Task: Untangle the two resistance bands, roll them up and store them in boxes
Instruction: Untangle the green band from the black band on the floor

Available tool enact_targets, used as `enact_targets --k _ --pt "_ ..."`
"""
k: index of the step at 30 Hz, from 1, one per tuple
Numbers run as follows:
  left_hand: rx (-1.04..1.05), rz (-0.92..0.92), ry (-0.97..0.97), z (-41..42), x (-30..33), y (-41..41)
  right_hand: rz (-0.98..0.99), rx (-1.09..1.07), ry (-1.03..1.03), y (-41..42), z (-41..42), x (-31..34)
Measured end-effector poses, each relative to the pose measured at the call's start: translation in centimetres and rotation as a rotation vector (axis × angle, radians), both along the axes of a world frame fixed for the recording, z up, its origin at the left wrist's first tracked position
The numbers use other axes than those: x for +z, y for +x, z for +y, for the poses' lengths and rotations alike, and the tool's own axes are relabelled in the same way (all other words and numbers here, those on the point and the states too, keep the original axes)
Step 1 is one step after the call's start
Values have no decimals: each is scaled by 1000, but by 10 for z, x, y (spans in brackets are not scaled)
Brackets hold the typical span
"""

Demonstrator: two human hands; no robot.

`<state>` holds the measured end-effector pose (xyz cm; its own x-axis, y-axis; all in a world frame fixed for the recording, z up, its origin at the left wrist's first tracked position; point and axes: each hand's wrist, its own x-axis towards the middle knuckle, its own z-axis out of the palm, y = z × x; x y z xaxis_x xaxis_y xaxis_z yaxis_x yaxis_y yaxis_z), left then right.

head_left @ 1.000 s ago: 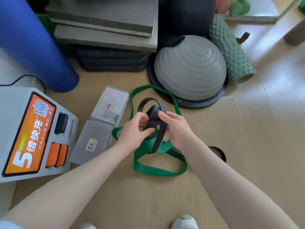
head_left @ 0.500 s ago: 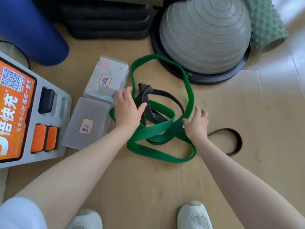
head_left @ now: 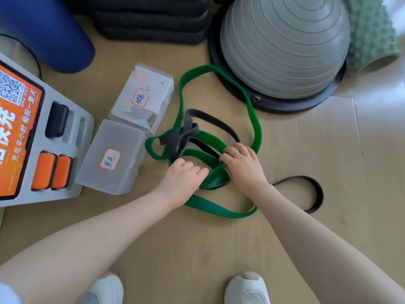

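Observation:
A green resistance band (head_left: pixel 254 119) lies in loose loops on the cardboard floor, tangled with a black band (head_left: pixel 186 133) that is knotted near its left side; one black loop trails out to the right. My left hand (head_left: pixel 183 179) rests on the tangle's lower left, fingers curled over green strands. My right hand (head_left: pixel 244 165) grips the green band where strands cross. Two frosted plastic boxes sit to the left: the nearer box (head_left: pixel 114 156) and the farther box (head_left: pixel 142 97), each with a handwritten label.
A grey and orange charging station (head_left: pixel 32 137) stands at the left. A grey balance dome (head_left: pixel 282 44) on a black base, a green foam roller (head_left: pixel 372 34), a blue roll (head_left: pixel 43 29) and stacked black mats (head_left: pixel 151 20) line the back. My white shoes (head_left: pixel 245 288) are below.
The bands went from held up in both hands to lying on the floor. Both hands then moved in to the tangle's lower middle, and the view dipped closer.

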<state>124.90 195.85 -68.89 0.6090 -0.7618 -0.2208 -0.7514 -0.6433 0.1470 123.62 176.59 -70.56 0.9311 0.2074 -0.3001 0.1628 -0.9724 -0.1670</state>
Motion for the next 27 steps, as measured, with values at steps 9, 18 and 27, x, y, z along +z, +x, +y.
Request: enact_targets --k 9,18,27 --pt "498 457 -318 38 72 3 189 -218 447 36 10 66" --pt "959 550 -634 24 127 -23 319 -482 1233 28 36 182" --pt "967 646 -1146 -2 199 -56 331 -523 1516 0 36 257"
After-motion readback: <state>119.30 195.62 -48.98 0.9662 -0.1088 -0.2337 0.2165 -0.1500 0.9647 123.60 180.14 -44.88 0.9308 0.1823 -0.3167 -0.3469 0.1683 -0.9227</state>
